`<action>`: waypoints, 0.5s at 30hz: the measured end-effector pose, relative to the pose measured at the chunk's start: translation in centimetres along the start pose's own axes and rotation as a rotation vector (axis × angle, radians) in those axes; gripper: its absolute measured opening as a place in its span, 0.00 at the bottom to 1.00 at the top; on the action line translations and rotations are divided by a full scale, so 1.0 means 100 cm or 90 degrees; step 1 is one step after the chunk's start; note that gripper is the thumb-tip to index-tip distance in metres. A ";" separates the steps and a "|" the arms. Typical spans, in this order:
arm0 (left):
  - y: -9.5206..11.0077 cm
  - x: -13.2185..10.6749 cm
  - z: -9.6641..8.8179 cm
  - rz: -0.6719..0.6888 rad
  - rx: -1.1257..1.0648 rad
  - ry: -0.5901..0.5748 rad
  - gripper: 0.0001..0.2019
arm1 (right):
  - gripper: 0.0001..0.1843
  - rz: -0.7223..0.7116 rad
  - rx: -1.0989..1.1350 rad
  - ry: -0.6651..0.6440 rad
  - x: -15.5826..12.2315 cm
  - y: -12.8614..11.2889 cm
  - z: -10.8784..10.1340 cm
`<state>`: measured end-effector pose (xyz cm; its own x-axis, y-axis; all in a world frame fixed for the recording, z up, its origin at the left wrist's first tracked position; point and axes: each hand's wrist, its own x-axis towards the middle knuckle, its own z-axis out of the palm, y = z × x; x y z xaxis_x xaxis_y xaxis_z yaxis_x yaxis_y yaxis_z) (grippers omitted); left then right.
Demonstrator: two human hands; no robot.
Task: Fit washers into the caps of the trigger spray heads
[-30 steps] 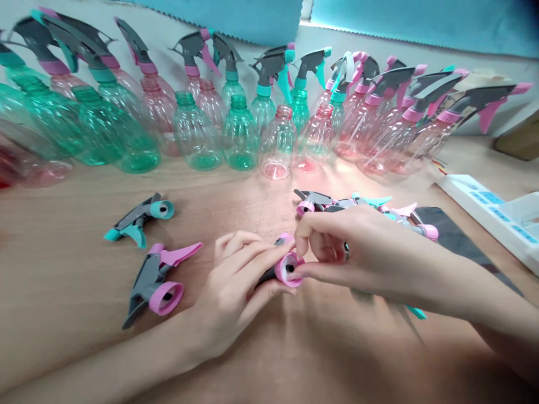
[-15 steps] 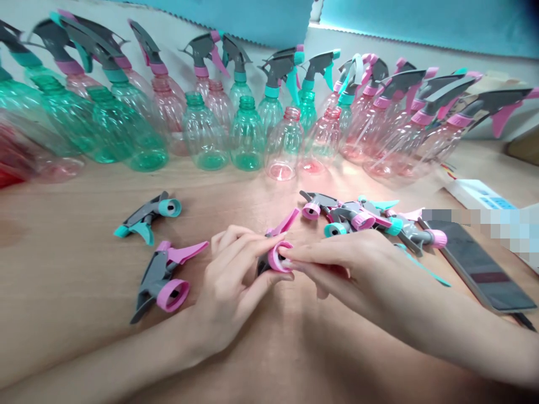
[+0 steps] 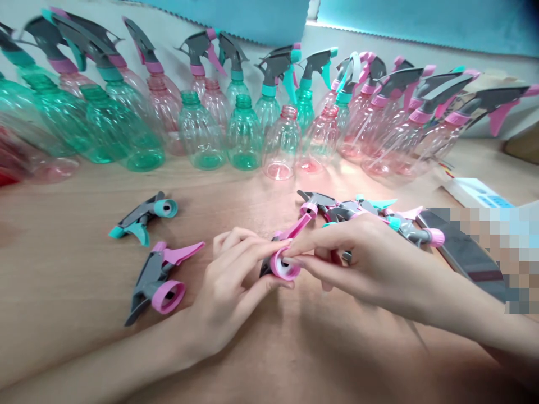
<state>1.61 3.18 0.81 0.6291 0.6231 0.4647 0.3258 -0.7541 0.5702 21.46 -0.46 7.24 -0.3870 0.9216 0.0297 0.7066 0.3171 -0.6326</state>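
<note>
My left hand (image 3: pixel 231 275) is closed round a grey and pink trigger spray head (image 3: pixel 297 225), whose round collar faces me. Something white shows inside the collar, perhaps a liner or washer. At the collar's opening, the thumb and fingertips of my right hand (image 3: pixel 357 247) are pressed together; what they pinch, if anything, is too small to make out. Left of my hands lie a pink-collared spray head (image 3: pixel 154 275) and a turquoise one (image 3: pixel 141 216). Just beyond my right hand is a pile of spray heads (image 3: pixel 320 200), partly covered by it.
Rows of green bottles (image 3: pixel 244 132) and pink bottles (image 3: pixel 282 143) stand along the back, several with spray heads fitted. At the right are a dark phone (image 3: pixel 475 269), partly blurred out, and a white box (image 3: pixel 475 191). A blue sheet (image 3: pixel 421 25) hangs behind.
The spray head in my left hand has shifted slightly right and down. My right fingertips have bent more at its collar, and more white shows inside.
</note>
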 end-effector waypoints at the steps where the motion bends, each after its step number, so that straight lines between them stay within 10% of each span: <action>1: 0.000 0.000 0.000 0.003 -0.002 0.001 0.07 | 0.11 0.001 0.001 0.005 0.000 0.000 -0.001; 15: -0.002 -0.002 0.001 0.029 -0.023 -0.018 0.10 | 0.06 -0.009 0.018 -0.045 0.000 0.005 0.000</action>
<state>1.53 3.21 0.56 0.6626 0.5817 0.4718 0.2708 -0.7734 0.5731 21.82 -0.24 6.95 -0.4379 0.8989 -0.0158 0.6844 0.3219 -0.6542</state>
